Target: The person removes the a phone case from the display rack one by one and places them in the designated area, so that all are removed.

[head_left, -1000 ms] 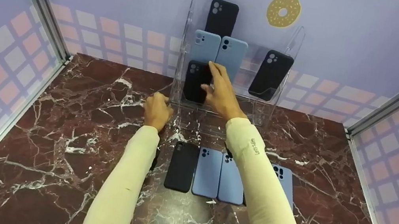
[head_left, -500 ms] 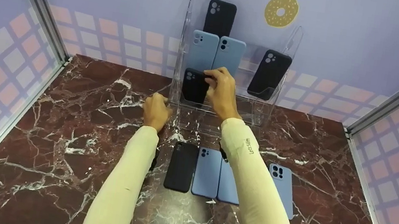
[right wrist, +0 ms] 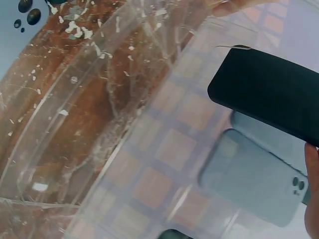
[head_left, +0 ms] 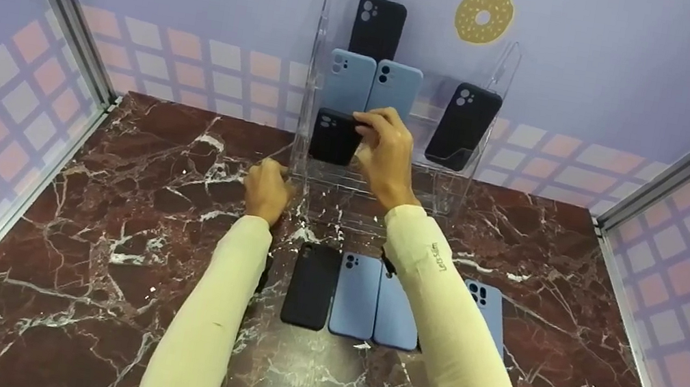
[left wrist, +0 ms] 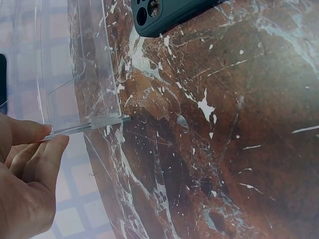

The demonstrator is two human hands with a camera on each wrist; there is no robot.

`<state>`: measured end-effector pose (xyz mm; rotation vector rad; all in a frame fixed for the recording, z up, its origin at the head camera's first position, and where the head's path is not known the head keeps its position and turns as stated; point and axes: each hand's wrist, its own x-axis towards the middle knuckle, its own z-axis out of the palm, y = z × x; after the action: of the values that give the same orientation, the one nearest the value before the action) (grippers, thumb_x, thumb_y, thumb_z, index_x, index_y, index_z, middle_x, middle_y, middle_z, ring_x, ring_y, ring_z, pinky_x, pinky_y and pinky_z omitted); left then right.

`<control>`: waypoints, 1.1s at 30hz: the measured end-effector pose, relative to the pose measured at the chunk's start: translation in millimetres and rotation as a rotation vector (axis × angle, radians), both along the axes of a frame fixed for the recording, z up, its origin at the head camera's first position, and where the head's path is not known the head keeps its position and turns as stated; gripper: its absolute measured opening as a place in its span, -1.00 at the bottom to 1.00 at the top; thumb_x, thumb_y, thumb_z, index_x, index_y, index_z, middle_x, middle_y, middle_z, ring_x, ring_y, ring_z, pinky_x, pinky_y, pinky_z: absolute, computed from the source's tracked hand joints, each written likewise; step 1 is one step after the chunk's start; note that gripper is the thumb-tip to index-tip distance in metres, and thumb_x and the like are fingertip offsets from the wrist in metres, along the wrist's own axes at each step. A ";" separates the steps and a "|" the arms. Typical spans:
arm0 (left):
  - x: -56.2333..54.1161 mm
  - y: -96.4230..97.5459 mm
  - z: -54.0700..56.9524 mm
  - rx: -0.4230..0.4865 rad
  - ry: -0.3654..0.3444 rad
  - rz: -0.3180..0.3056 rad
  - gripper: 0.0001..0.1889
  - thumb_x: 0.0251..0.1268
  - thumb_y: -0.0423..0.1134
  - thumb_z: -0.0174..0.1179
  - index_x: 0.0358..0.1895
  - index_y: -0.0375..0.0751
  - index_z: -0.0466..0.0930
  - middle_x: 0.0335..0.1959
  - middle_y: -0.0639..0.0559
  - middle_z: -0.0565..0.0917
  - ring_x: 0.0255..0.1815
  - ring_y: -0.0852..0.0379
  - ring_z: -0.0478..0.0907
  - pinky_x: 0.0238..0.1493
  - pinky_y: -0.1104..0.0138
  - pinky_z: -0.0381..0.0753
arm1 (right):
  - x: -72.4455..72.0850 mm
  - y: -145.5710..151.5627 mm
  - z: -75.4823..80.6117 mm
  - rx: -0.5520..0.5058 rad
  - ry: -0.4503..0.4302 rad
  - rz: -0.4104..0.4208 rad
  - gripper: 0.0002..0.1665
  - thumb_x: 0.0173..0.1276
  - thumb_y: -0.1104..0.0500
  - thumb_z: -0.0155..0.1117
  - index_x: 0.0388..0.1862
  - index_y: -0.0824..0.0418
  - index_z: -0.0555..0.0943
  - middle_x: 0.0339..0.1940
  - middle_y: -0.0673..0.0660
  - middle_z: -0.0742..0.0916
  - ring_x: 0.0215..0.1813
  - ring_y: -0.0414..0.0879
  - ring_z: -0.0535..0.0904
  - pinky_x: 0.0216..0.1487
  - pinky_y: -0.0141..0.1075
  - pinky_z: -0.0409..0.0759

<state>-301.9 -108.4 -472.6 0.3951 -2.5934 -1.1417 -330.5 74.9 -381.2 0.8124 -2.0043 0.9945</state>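
My right hand (head_left: 386, 155) pinches the top right corner of a black phone case (head_left: 334, 140) at the lower left of a clear acrylic display stand (head_left: 314, 71). In the right wrist view that black case (right wrist: 269, 94) is raised off the stand's lower front. Behind it, two light blue phone cases (head_left: 348, 80) lean side by side on a higher tier. At the stand's left side, my left hand (head_left: 267, 191) stays low; the left wrist view has its thumb and fingers pinching the edge of the clear side panel (left wrist: 92, 124).
One black case (head_left: 378, 26) stands on the top tier, another (head_left: 464, 126) leans at the right side. On the marble-patterned table (head_left: 94, 292) lie a black case (head_left: 309, 288), blue cases (head_left: 356, 299) and a further blue case (head_left: 490, 306), partly under my right sleeve.
My right hand has gone from touching the black case's upper right side to pinching its corner. The case has lifted and tilted. My left hand stays in place.
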 end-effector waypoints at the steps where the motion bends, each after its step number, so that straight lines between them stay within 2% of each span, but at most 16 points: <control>1: 0.0 0.1 0.1 -0.003 0.004 0.003 -0.68 0.10 -0.43 0.31 -0.03 -0.35 0.76 -0.04 -0.34 0.73 0.00 -0.44 0.63 0.09 -0.12 0.57 | 1.3 0.6 2.4 -0.004 0.017 0.009 -0.74 0.24 0.60 0.23 -0.19 0.41 0.74 -0.27 0.23 0.71 -0.19 0.06 0.68 -0.03 -0.31 0.63; 10: -0.2 -0.4 0.5 -0.009 0.016 0.001 -0.71 0.10 -0.45 0.34 -0.05 -0.38 0.76 -0.06 -0.34 0.74 0.01 -0.43 0.64 0.11 -0.11 0.56 | 19.8 16.3 21.1 -0.022 0.095 0.080 -0.76 0.23 0.60 0.26 -0.20 0.43 0.74 -0.29 0.26 0.70 -0.21 0.08 0.68 -0.06 -0.32 0.65; 15: -1.7 -0.4 0.4 -0.013 -0.002 -0.008 -0.71 0.09 -0.45 0.31 -0.06 -0.36 0.77 -0.05 -0.32 0.74 0.01 -0.42 0.64 0.10 -0.11 0.56 | 35.1 37.7 29.9 -0.009 0.061 0.165 -0.78 0.21 0.60 0.28 -0.20 0.46 0.72 -0.26 0.29 0.71 -0.20 0.09 0.68 -0.04 -0.35 0.66; 18: -2.1 -0.2 1.0 0.010 -0.007 -0.006 -0.70 0.10 -0.45 0.32 -0.05 -0.37 0.75 -0.05 -0.30 0.75 0.02 -0.42 0.63 0.11 -0.11 0.55 | 44.2 57.4 36.2 0.026 0.029 0.184 -0.77 0.19 0.61 0.28 -0.20 0.45 0.71 -0.25 0.29 0.72 -0.20 0.08 0.68 -0.06 -0.33 0.67; 25: -2.3 0.9 0.5 0.014 0.004 -0.023 -0.72 0.14 -0.44 0.32 -0.05 -0.39 0.74 -0.08 -0.28 0.76 0.00 -0.39 0.65 0.10 -0.08 0.56 | 63.2 121.0 44.6 0.107 -0.110 0.122 -0.73 0.17 0.63 0.29 -0.20 0.42 0.73 -0.22 0.25 0.74 -0.13 0.05 0.68 0.04 -0.34 0.63; 33: -2.1 -0.8 -1.1 0.019 -0.001 -0.020 -0.70 0.10 -0.45 0.29 -0.05 -0.39 0.75 -0.10 -0.30 0.76 -0.02 -0.39 0.65 0.08 -0.09 0.57 | 79.2 195.6 46.4 0.189 -0.289 -0.043 -0.69 0.12 0.66 0.29 -0.23 0.40 0.75 -0.26 0.21 0.75 -0.24 0.02 0.64 -0.13 -0.54 0.57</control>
<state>-304.0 -109.2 -473.7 0.3742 -2.5947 -1.1743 -251.3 270.5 -334.8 0.7545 -2.3813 0.9512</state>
